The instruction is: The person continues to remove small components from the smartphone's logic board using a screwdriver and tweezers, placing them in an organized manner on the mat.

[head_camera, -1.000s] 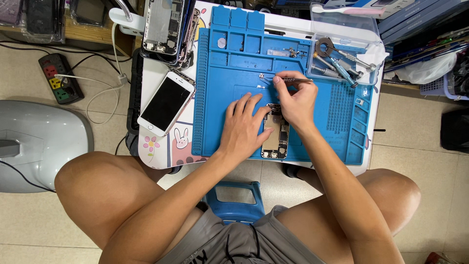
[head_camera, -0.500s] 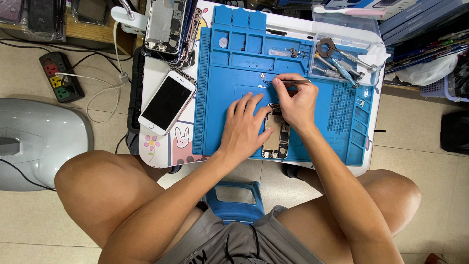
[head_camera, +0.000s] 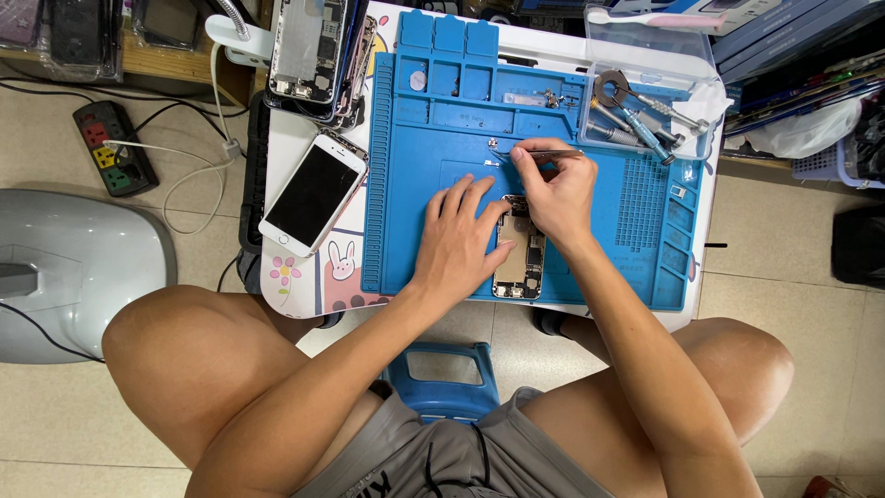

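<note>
An opened phone body (head_camera: 522, 254) lies on the blue repair mat (head_camera: 415, 221), its circuit boards showing. My left hand (head_camera: 458, 240) rests flat on the mat, fingers against the phone's left edge. My right hand (head_camera: 553, 189) grips thin metal tweezers (head_camera: 530, 154); their tip points left toward small metal parts (head_camera: 492, 144) lying on the mat just above the phone. Part of the phone is hidden under both hands.
A white phone screen panel (head_camera: 312, 192) lies left of the mat on a small white table (head_camera: 304, 286). Another opened phone (head_camera: 313, 51) sits at the back left. A clear tray of tools (head_camera: 645, 111) stands at the back right. A power strip (head_camera: 111, 148) lies on the floor.
My right hand has shifted the tweezers slightly left and up, toward the small parts on the mat. My left hand stays on the phone.
</note>
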